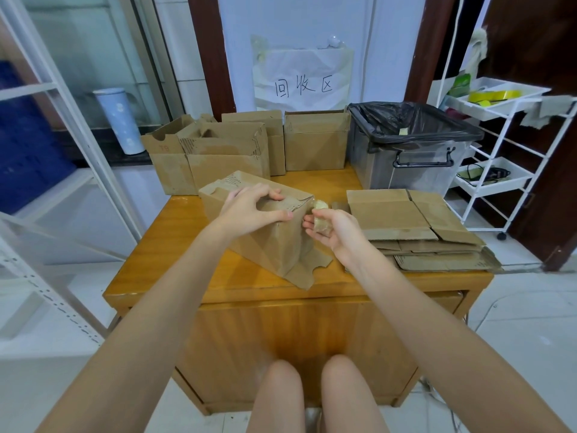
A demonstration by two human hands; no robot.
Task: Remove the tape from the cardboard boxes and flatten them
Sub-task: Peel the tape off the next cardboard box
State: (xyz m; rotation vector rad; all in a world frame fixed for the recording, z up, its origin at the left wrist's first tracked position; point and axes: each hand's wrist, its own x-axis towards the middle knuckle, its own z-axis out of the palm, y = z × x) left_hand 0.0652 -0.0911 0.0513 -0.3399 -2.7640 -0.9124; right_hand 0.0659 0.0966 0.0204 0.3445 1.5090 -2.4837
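tape peeling is the step in hand. the left hand (249, 207) clamps the top of the cardboard box (265, 232), fingers curled over the upper edge and thumb pressed on the near face, while the right hand (331, 229) holds a crumpled wad of tape (321, 225) in its cupped fingers, just beside the box's right corner. the box lies tilted on the middle of the bench (218, 276), one bottom flap splayed out toward the near edge.

to do this well, i would keep the left hand bearing down close to the seam so the box does not lift, and pull the strip low and back along the cardboard rather than straight up, since the torn edges suggest the paper skin rips easily. the wad probably belongs in the bin with the black liner (412, 139) at the far right before the sides are pressed flat.

around it: flattened boxes (415, 226) are stacked on the right of the bench, and several upright boxes (224, 151) wait along the far edge. a paper sign with handwritten characters (304, 79) hangs on the wall behind. a white trolley (499, 126) stands to the right, white shelving (62, 135) to the left, on a pale tiled floor.
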